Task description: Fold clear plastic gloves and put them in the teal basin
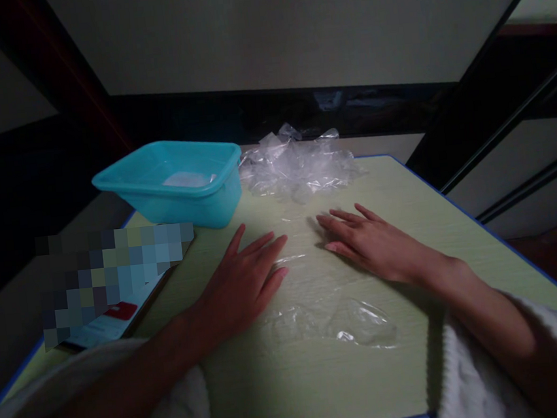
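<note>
A thin clear plastic bag (312, 311) lies spread on the pale table, its near end crinkled and its far part hard to trace. At its left edge is my left hand (245, 274), fingers spread and reaching over the film. My right hand (370, 239) is on the other side, palm down with fingers apart, just off or lightly over the bag's right edge. Neither hand grips anything. Whether the fingertips press on the film, I cannot tell. Beyond the hands sits a heap of crumpled clear plastic bags (298, 161).
A turquoise plastic basin (183, 195) stands at the back left, with something whitish inside. In front of it lies a flat phone or tablet (133, 285), its screen blurred out. The table (394, 184) has a blue edge and backs onto a wall panel.
</note>
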`<state>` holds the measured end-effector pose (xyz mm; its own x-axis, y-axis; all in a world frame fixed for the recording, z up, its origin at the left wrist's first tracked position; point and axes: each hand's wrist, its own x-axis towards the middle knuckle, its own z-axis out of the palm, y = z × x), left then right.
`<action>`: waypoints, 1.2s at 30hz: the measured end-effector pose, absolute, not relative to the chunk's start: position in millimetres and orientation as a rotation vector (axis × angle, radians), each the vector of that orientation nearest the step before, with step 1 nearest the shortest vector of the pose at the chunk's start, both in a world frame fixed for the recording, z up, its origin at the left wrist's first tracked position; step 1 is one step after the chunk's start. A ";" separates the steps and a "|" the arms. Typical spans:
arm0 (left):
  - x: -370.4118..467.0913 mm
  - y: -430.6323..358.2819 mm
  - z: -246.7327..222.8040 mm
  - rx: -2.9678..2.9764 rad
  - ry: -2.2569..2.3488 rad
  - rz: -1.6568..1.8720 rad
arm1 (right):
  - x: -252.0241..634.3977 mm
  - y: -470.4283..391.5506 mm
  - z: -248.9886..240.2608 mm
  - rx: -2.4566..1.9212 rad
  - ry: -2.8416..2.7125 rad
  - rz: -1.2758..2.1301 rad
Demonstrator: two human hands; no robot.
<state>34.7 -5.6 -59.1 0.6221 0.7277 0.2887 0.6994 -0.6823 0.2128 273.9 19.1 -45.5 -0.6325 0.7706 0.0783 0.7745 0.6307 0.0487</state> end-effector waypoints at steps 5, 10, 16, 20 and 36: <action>33.7 -3.8 -59.7 2.730 1.277 0.504 | 277.9 15.1 -37.1 -1.393 -2.762 -0.156; 31.4 -1.1 -65.1 2.726 1.369 0.438 | 278.8 13.8 -38.5 -1.500 -2.756 -0.228; 29.8 1.6 -65.2 2.664 1.347 0.568 | 275.8 13.9 -35.1 -1.371 -2.720 -0.241; 30.9 -3.0 -55.2 2.553 1.192 0.738 | 266.6 1.9 -18.7 -1.055 -2.797 0.002; 26.7 -10.1 -43.6 2.447 0.934 0.423 | 257.7 -23.7 -18.4 -0.780 -3.021 0.208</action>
